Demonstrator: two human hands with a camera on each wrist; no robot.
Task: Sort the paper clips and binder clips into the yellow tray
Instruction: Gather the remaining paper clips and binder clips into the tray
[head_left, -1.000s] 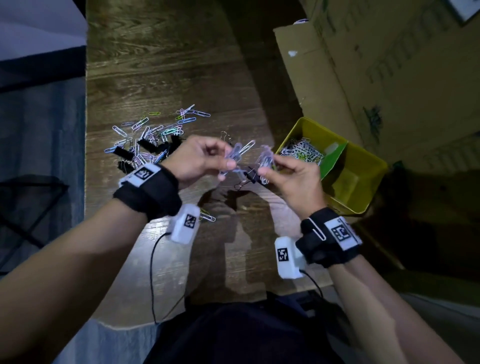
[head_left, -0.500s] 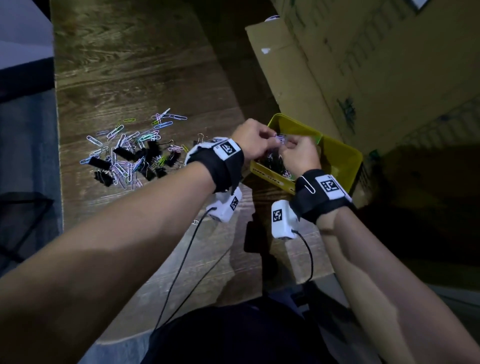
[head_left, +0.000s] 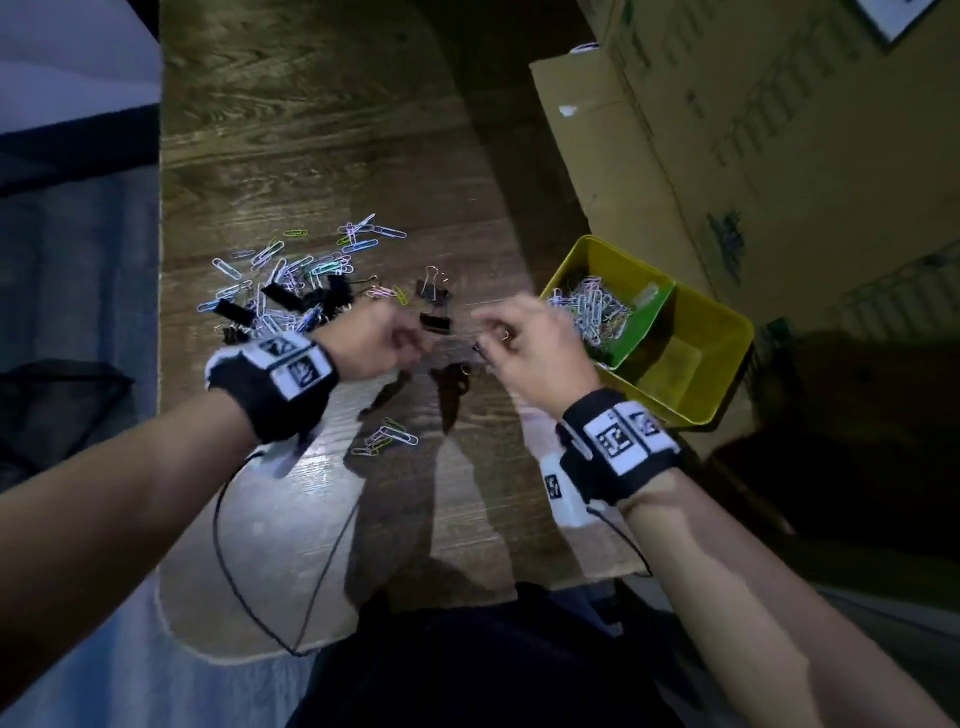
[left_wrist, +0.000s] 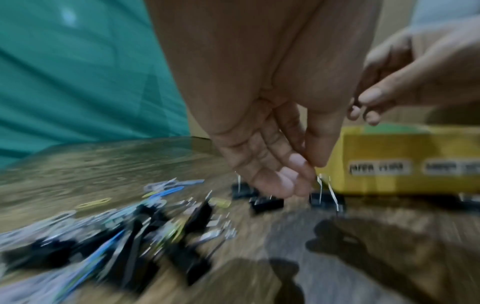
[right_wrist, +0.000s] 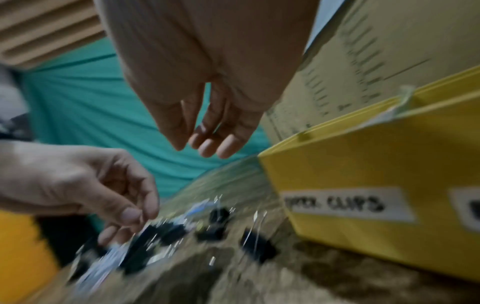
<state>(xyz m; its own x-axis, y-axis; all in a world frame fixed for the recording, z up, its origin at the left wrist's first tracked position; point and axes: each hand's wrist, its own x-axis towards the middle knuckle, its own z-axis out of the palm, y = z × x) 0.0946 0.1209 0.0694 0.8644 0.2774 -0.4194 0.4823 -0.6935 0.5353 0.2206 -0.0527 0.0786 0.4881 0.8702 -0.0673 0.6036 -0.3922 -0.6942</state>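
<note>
just right of your right hand (head_left: 524, 348), the yellow plastic tray (head_left: 727, 332) holds coloured wire paper clips (head_left: 597, 312) in its far compartment. your left hand (head_left: 374, 338) hovers beside black binder clips (head_left: 435, 323) on the wooden tabletop (head_left: 311, 130). both hands hang relaxed, holding nothing.

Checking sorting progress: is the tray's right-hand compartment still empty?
Empty: the yellow tray's right compartment shows bare floor; the paper clips lie in the left one.

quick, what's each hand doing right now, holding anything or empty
Left hand: open, fingers relaxed above the binder clips, holding nothing.
Right hand: open, fingers loosely hanging beside the yellow tray, empty.
</note>
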